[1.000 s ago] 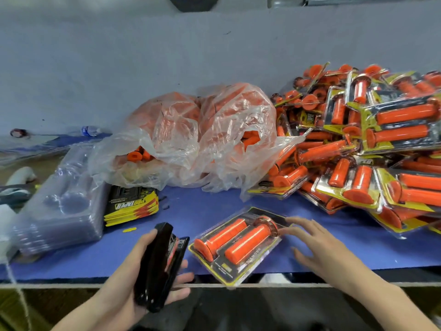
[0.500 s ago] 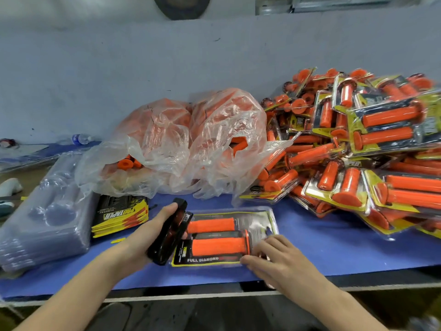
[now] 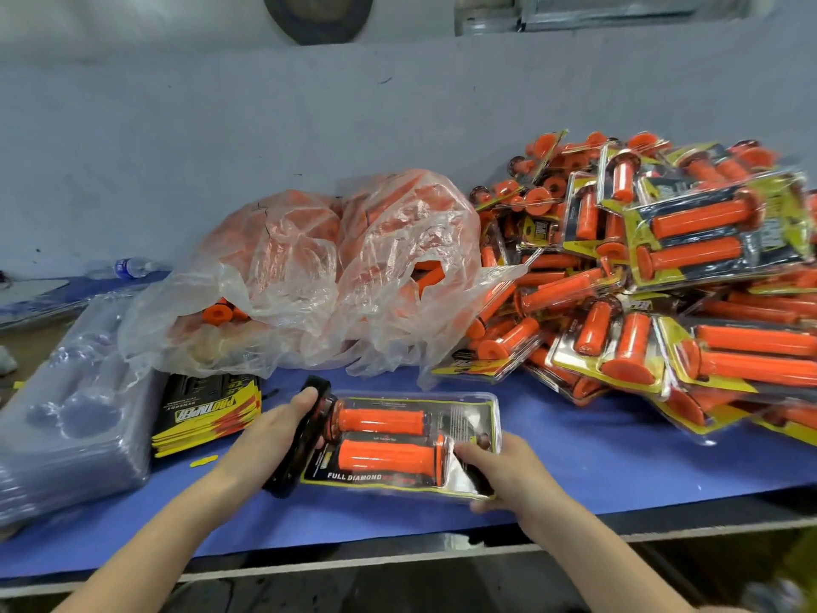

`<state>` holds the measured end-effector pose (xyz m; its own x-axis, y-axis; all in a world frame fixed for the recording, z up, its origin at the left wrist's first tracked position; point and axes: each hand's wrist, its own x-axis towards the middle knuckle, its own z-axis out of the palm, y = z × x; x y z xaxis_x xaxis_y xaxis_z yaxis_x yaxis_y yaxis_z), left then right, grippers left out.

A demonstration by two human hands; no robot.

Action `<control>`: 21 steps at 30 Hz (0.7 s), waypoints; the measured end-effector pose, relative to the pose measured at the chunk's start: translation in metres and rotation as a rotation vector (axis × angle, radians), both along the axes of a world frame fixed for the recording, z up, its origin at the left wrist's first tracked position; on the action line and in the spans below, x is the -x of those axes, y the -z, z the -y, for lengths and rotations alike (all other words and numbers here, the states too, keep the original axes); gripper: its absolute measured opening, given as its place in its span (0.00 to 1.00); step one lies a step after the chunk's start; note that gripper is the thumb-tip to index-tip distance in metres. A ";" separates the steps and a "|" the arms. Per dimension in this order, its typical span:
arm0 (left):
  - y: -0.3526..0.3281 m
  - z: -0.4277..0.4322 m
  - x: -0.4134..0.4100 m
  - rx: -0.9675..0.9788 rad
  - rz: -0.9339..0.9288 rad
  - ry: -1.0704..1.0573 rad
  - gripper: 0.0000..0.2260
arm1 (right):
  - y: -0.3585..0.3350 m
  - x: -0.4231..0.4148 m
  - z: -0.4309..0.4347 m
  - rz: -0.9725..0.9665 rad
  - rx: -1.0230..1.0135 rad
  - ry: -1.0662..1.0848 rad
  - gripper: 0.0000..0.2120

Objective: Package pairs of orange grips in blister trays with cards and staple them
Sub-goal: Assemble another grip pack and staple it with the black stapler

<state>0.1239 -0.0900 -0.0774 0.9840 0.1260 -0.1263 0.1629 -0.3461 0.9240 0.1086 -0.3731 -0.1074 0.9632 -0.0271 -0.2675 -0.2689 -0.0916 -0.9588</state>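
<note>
While the left hand (image 3: 269, 435) closes round a black stapler (image 3: 298, 457) at one end of a blister pack (image 3: 460, 420), the right hand (image 3: 508, 468) pinches the other end.
That pack lies flat near the front edge of the blue-covered table (image 3: 597, 462). Behind it and to its right spreads a heap of finished packs (image 3: 663, 280); directly behind it slumps a clear plastic bag (image 3: 309, 280) of loose grips (image 3: 216, 312); well to its left sits a stack of empty clear trays (image 3: 75, 426), with a pile of yellow-and-black cards (image 3: 208, 409) between. Inside the pack two orange grips (image 3: 389, 457) lie side by side. The stapler stands over the pack's left edge, left fingers curled round it; the right fingers curl on the pack's right end, thumb beneath. Far behind and left of it lies a water bottle (image 3: 130, 266).
</note>
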 end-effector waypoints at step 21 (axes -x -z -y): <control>-0.005 0.095 0.112 0.260 -0.367 0.285 0.37 | -0.008 0.038 0.006 -0.057 -0.314 -0.163 0.06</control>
